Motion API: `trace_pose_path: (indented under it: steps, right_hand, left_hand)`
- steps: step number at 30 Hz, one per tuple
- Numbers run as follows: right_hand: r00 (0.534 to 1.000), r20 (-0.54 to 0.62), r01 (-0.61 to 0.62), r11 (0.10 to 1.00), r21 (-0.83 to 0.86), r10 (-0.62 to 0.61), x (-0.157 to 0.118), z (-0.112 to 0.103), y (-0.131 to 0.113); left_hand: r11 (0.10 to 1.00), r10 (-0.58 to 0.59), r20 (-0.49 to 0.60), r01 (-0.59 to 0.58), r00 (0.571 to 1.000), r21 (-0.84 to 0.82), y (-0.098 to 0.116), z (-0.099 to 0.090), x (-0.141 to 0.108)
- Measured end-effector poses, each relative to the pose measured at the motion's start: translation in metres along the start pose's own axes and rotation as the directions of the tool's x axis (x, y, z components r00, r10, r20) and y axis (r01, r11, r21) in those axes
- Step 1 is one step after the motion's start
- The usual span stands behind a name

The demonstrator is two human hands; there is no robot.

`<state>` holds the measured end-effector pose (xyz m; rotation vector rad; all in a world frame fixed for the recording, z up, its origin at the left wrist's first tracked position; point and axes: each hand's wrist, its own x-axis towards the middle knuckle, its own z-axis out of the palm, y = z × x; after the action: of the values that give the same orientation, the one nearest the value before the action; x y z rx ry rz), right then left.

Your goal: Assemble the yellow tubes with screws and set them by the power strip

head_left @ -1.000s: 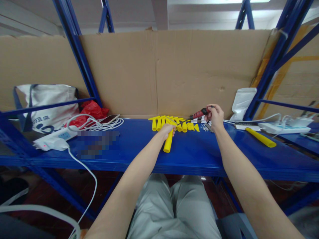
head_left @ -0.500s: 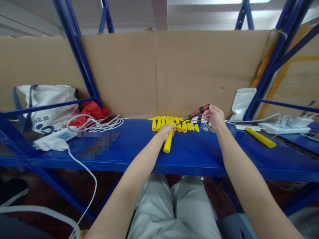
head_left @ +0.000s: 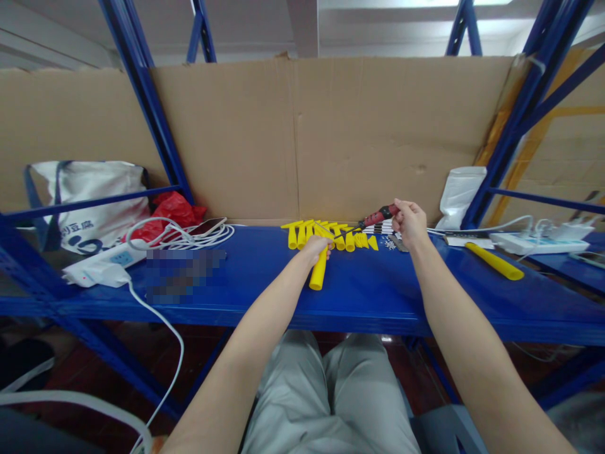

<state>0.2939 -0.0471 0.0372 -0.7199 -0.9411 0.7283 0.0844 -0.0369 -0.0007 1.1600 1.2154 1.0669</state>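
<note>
My left hand (head_left: 319,247) is closed around a yellow tube-shaped handle (head_left: 318,272), whose round end points toward me over the blue tabletop. In my right hand (head_left: 409,221) the fingers pinch the rear end of a screwdriver (head_left: 375,217) with a dark red and black handle. Its thin shaft slants down and left to the part in my left hand; fingers hide the exact contact at the tip. Behind my left hand stands a row of similar yellow parts (head_left: 293,236). Small yellow wedge-like pieces (head_left: 373,243) and tiny silvery screws (head_left: 389,242) lie between the hands.
One long yellow tube (head_left: 494,261) lies at right, near a white power strip (head_left: 539,243) and a white pouch (head_left: 462,197). At left are another power strip (head_left: 106,261), coiled white cable (head_left: 208,238), a red bag (head_left: 176,213) and a cloth bag (head_left: 94,208). Cardboard (head_left: 368,139) stands behind.
My right hand has turned and its fingers have closed more on the screwdriver's end, and the handle has shifted slightly down. My left hand and the yellow handle stay in place.
</note>
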Motion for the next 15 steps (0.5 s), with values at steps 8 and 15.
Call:
trace_pose_path:
  steps: [8, 15]
  right_hand:
    - [0.998, 0.06, 0.0, 0.999, -0.041, 0.003, -0.0015, -0.0024, -0.0016]
    - [0.987, 0.161, -0.021, 1.0, -0.013, 0.023, -0.0002, -0.0018, -0.0024]
  left_hand:
    - [1.0, 0.01, -0.004, -0.01, 1.0, 0.016, -0.0002, -0.0003, 0.0004]
    - [1.0, 0.005, -0.04, -0.006, 0.999, -0.005, 0.0004, -0.0006, 0.0003]
